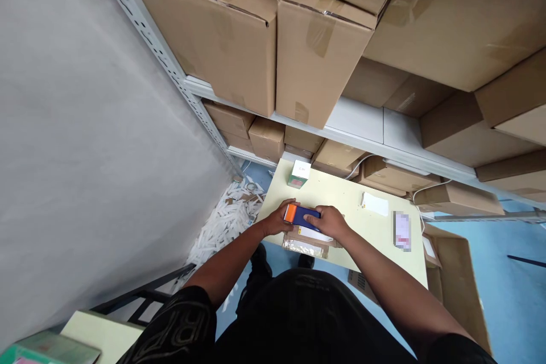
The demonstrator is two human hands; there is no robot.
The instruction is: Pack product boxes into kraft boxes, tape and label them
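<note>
Between my two hands is a small dark blue box with an orange end [305, 217], held over the near edge of the table. My left hand [277, 219] is closed around the orange end. My right hand [331, 222] grips the blue end, its thumb lying on top. Just beneath them, a brown parcel wrapped in clear tape [305, 245] lies at the table edge. A white label or sheet [314, 234] shows on it, partly covered by my right hand.
On the pale table [341, 187] stand a green and white box [300, 174] and a stack of white labels [375, 203]; a blurred-out item [401, 231] lies rightward. Shelves of cardboard boxes [239, 40] rise behind. Paper strips [222, 219] litter the floor left. An open carton [456, 273] stands right.
</note>
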